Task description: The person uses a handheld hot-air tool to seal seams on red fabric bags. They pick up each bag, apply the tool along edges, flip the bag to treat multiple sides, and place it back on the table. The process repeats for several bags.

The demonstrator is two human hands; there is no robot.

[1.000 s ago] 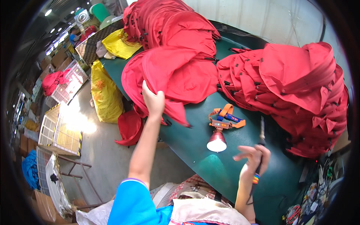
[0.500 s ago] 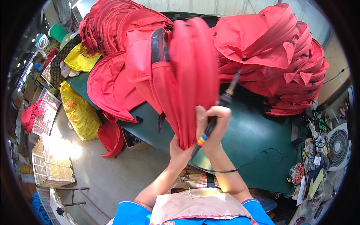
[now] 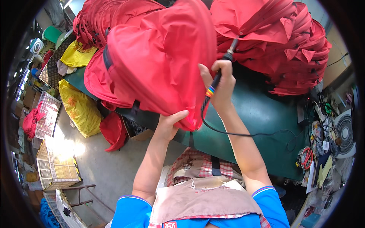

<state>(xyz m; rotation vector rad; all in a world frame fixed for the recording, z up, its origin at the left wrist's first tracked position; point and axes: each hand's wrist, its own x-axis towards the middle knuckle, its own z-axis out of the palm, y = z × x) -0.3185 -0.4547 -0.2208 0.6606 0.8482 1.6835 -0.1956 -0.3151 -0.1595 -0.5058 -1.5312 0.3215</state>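
A large red fabric bag [image 3: 159, 64], apparently a backpack, is held up in front of me over the table. My left hand [image 3: 170, 123] grips its narrow lower end, with the thumb lying on the cloth. To the right of the bag, my right hand [image 3: 223, 85] is closed round the black handle of a soldering iron [image 3: 216, 80] with coloured rings. Its metal tip points up and away, close to the right-hand pile of red bags [image 3: 281, 49]. A black cord runs from the handle's lower end across the table.
More red bags [image 3: 110, 19] are heaped at the back left of the green table [image 3: 258, 125]. Yellow sacks [image 3: 78, 110] and a red bag [image 3: 114, 129] lie beyond its left edge. At right stand a fan [image 3: 344, 133] and tangled cables. Wire crates [image 3: 57, 163] stand on the floor.
The held bag has turned and spread, so a broad red face shows instead of stacked folds. Both hands have moved forward, away from my body. The soldering iron remains in my right hand.
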